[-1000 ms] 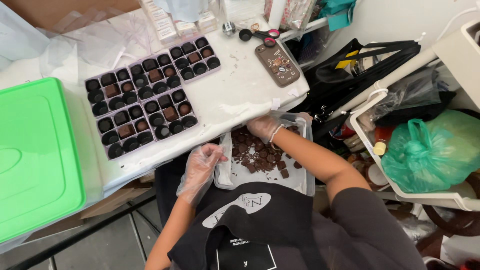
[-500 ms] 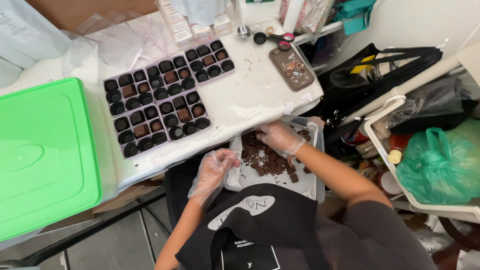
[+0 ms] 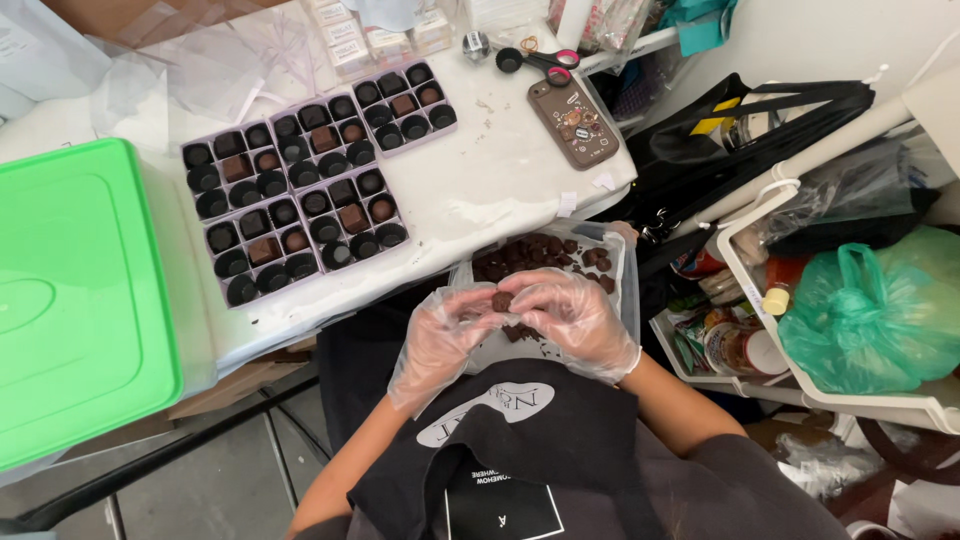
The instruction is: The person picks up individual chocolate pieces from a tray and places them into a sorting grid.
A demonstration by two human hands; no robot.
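Head view showed our hands close together over our lap, both in thin clear gloves. Our left hand (image 3: 445, 335) and right hand (image 3: 565, 320) met at the fingertips, pinching one small dark chocolate (image 3: 502, 300) between them. We held it just above the near end of a shallow tray (image 3: 628, 290) that rested at the table edge, with loose chocolates (image 3: 535, 255) heaped at its far end and a few crumbs below our fingers.

To our judgement, the piece wanted a light grip by its sides, so the gloves would not smear or dent the top, and it was best kept over the tray so anything dropped stayed there.

Farther out on the white table (image 3: 480, 190) lay five pale boxes (image 3: 300, 180) with dark round cups, some cups filled and many bare. A phone (image 3: 573, 120) in a decorated case sat beyond the tray, with scissors (image 3: 540, 58) behind it. A green lid (image 3: 70, 300) covered the left of the table. To our right stood a white rack (image 3: 760, 290) with a green bag (image 3: 870, 310) and black bags above it.
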